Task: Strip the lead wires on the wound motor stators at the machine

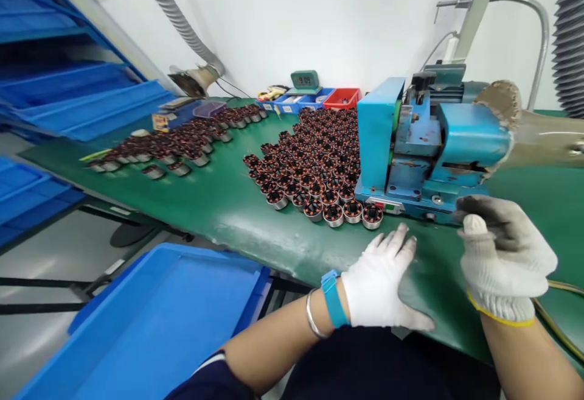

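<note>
My left hand (pixel 381 278), in a white glove, lies open with its fingers spread at the front edge of the green table (pixel 228 205). Its fingertips are just short of the nearest motor stators (pixel 333 214), metal rings with copper windings packed in a large group. My right hand (pixel 506 251), in a knitted glove with dirty fingertips, is closed with its fingers curled and thumb raised. It is close to the front right base of the blue grinding machine (pixel 376 138). Whatever those fingers hold, if anything, is hidden.
A second group of stators (pixel 168 144) covers the table's left part. Blue and red bins (pixel 342 98) and a digital clock (pixel 305 81) stand at the back. A blue tray (pixel 173 302) is below the table edge. An exhaust duct (pixel 547 138) meets the machine.
</note>
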The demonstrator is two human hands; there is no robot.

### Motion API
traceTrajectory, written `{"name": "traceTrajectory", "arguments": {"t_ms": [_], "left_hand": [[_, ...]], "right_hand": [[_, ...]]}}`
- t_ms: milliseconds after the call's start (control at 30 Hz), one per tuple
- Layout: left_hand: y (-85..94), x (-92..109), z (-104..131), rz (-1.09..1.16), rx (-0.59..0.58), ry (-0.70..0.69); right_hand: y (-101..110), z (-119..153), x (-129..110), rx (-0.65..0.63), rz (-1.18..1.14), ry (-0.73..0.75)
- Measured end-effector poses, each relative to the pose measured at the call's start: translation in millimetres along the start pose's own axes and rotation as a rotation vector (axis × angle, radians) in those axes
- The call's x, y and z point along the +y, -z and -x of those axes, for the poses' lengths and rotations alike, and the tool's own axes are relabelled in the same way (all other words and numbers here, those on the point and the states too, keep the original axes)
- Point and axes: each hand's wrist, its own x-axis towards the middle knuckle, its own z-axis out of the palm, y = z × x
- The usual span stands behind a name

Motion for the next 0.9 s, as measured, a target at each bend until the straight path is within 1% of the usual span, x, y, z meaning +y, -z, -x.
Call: {"name": "traceTrajectory", "arguments": {"t_ms": [33,67,100,133,167,200,233,267,300,333,367,400,433,467,500,533,567,600,667,700,767,833,900], "left_hand": [[1.3,-4,-1,0.035,0.094,-0.006],[4.2,-11,3,0.054,0.236,0.018],[8.8,-23,10,0.051,0.429,0.073],[15.1,-39,20,0.009,0.673,0.178],[22.9,-58,31,-0.052,0.895,0.322],[32.0,-79,42,-0.097,1.031,0.500],[41.8,-99,53,-0.113,1.119,0.678],[51.7,-118,63,-0.117,1.114,0.877],[61.1,-135,71,-0.118,1.063,1.016],[69.3,-148,77,-0.103,0.910,1.076],[75.9,-157,82,-0.077,0.776,1.096],[80.7,-164,84,-0.069,0.692,1.103],[83.5,-168,85,-0.065,0.638,1.100],[84.8,-171,84,-0.067,0.635,1.097],[84.8,-173,83,-0.080,0.661,1.097],[84.2,-176,81,-0.089,0.677,1.091],[83.2,-178,79,-0.093,0.689,1.078],[82.3,-181,77,-0.096,0.702,1.065],[81.5,-185,76,-0.095,0.720,1.056],[81.9,-187,76,-0.085,0.725,1.056],[84.1,-188,76,-0.054,0.737,1.044],[87.1,-188,77,-0.022,0.749,1.030],[89.4,-185,79,0.005,0.766,1.024]], "right_hand": [[-2,-2,0,0.105,-0.031,-0.013],[-4,-5,-1,0.199,-0.070,-0.022],[-5,-7,-1,0.268,-0.114,-0.031],[-6,-9,-1,0.305,-0.156,-0.042],[-6,-11,-2,0.322,-0.200,-0.062],[-4,-13,-2,0.314,-0.240,-0.081],[-3,-14,-3,0.274,-0.260,-0.102],[0,-14,-4,0.191,-0.247,-0.128],[2,-14,-6,0.065,-0.196,-0.154],[3,-12,-9,-0.099,-0.104,-0.178],[3,-10,-12,-0.285,0.024,-0.197],[2,-6,-14,-0.478,0.166,-0.204],[-1,0,-16,-0.661,0.292,-0.191],[-6,6,-18,-0.821,0.383,-0.144],[-11,14,-19,-0.944,0.438,-0.071],[-15,23,-19,-1.028,0.469,0.013],[-19,32,-17,-1.071,0.484,0.103],[-22,40,-14,-1.076,0.508,0.177],[-19,53,-3,-1.031,0.590,0.258],[-13,57,6,-0.999,0.642,0.272],[5,58,25,-0.933,0.752,0.289],[26,53,44,-0.888,0.860,0.300],[44,47,57,-0.853,0.932,0.298]]}}
